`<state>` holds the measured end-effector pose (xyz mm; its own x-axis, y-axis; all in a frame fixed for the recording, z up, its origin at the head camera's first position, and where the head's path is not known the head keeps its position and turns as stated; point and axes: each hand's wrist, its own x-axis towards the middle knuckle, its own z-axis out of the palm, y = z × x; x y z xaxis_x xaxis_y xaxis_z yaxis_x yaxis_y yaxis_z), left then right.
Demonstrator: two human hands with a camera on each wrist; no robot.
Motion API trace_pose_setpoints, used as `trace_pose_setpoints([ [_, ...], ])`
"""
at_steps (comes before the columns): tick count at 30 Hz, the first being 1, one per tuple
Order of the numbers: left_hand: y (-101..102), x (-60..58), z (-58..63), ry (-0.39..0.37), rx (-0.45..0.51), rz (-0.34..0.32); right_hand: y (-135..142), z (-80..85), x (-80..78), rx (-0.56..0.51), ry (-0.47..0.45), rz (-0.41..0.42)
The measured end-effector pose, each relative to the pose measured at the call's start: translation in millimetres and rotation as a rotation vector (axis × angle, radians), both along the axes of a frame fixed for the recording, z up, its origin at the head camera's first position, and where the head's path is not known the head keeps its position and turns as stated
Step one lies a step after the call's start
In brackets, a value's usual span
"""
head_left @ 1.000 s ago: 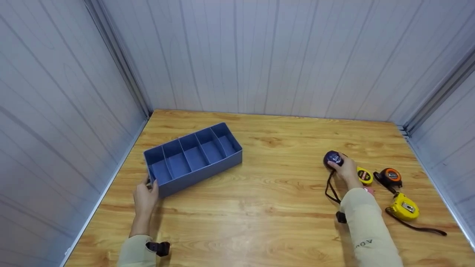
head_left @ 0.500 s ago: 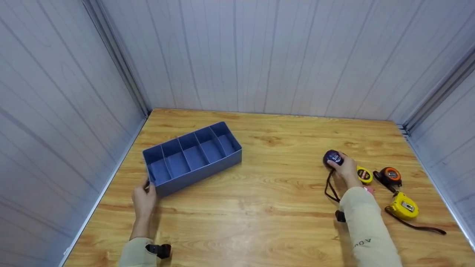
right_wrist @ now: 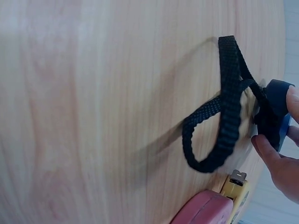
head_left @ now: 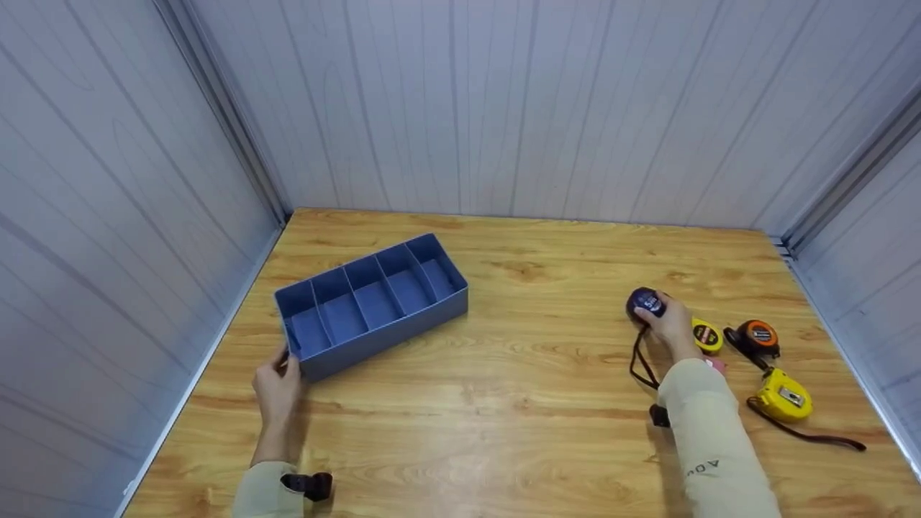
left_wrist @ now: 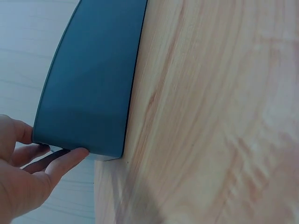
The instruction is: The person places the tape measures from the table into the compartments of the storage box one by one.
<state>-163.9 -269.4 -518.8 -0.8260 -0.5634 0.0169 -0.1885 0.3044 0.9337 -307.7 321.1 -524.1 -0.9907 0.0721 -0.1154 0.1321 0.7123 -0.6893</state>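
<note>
the left hand (head_left: 277,390) grips the near corner of the blue divided box (head_left: 388,337), while the right hand (head_left: 673,327) curls its fingers round a dark tape measure (head_left: 644,303).

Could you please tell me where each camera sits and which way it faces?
Head: on the head, facing forward and down over the wooden table; left hand, right hand and both sleeves show.
Left wrist: on that wrist, facing the long side of the blue box; left fingers show.
Right wrist: on that wrist, facing the black strap and dark tape measure; right fingers show.
Shared: box in head and left wrist; strap in head and right wrist.
</note>
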Motion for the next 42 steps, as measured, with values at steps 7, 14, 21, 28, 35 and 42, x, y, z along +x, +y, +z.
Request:
trace_pose_setpoints([
  [7, 1, -2.7, 2.0, -0.014, 0.039, -0.005, 1, 1.3, -0.1, 0.027, 0.002, -0.005],
  [14, 3, -5.2, 2.1, -0.026, 0.046, -0.039, 1, 0.0, 0.4, 0.023, -0.004, 0.008],
  [21, 6, -12.4, -1.9, 0.021, 0.015, -0.07, 1, 0.1, -0.6, 0.025, -0.003, 0.014],
  [28, 13, -18.3, -2.9, 0.034, 0.046, -0.082, 3, 1.3, -0.4, 0.006, -0.027, 0.007],
  [35, 21, -23.4, -2.8, 0.005, 0.097, -0.105, 3, 0.1, 0.2, 0.003, -0.019, -0.001],
  [42, 30, -28.6, -4.1, 0.016, 0.064, -0.121, 2, 1.7, -0.1, -0.019, -0.036, -0.005],
])
